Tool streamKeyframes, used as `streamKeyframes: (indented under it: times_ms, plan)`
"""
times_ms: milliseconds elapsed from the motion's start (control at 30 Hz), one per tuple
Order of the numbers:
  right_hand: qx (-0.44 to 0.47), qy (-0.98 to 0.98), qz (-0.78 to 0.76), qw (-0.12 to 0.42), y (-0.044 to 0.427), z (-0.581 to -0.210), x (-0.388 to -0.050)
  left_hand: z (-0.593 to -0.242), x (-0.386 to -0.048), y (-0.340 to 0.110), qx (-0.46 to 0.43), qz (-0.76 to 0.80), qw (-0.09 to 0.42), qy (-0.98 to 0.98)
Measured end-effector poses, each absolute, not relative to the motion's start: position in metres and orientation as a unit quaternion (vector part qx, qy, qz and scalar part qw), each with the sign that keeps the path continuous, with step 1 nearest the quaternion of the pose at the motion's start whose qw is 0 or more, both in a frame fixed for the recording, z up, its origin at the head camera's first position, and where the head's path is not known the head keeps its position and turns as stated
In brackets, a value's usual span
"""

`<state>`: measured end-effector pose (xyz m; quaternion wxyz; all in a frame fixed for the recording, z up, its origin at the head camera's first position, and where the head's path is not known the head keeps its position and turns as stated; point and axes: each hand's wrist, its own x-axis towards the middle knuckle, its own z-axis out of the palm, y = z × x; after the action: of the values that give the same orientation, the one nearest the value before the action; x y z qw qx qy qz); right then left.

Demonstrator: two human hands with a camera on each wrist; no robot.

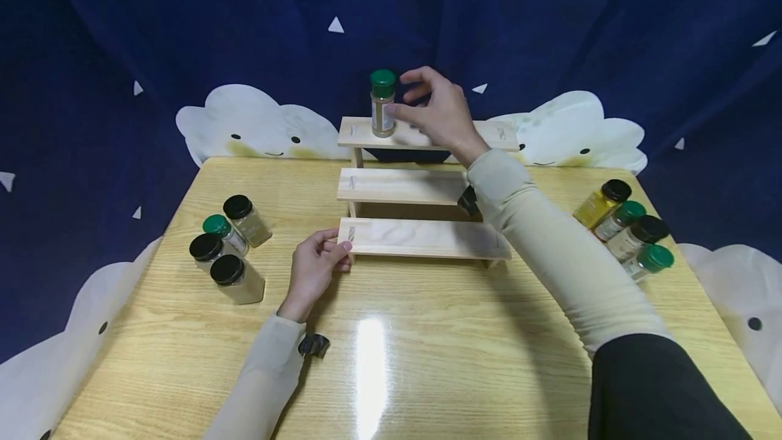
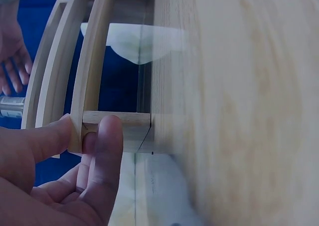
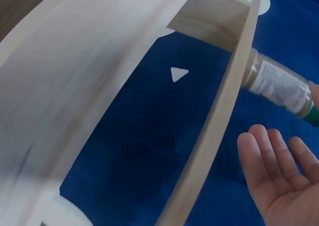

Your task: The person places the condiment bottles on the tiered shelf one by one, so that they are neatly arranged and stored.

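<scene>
Green-capped jar [image 1: 383, 106] up on the top tier [image 1: 411, 138] of a wooden rack [image 1: 403, 185], upper middle of the head view, toward that tier's left end. Standing upright, by the look of it. Right hand [image 1: 442, 108] just to the right of it: fingers loose and apart, not wrapped round anything, thumb on or right up against the label. Hard to call actual contact. Left hand [image 1: 314, 270] left of center, gripping the left end of the bottom tier [image 1: 424, 237].

Main worry, honestly: a tipped jar. Tall, slim, on a skinny plank, so probably easy to knock over with a clumsy thumb or a fingertip snag on the cap. Worst direction, probably backward toward the curtain [image 1: 391, 32], with no lip visible on the plank. Also maybe a rack wobble, from a left-hand tug or a bump from the right sleeve [image 1: 556, 250] stretched past the lower tiers. Lower stakes for the left jars [image 1: 231, 250] and right jars [image 1: 623, 240], down on the table [image 1: 440, 345].
</scene>
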<state>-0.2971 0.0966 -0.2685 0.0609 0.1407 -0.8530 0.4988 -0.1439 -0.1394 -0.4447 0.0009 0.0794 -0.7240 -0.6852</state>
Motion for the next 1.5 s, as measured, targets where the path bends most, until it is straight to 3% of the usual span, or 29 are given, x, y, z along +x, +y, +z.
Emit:
streamKeyframes:
  times_ms: [1500]
  plan:
    - [0.093,-0.858,0.493,0.11,0.242,-0.279,-0.191,-0.443,-0.141,-0.139,0.077,-0.69,0.0,-0.72]
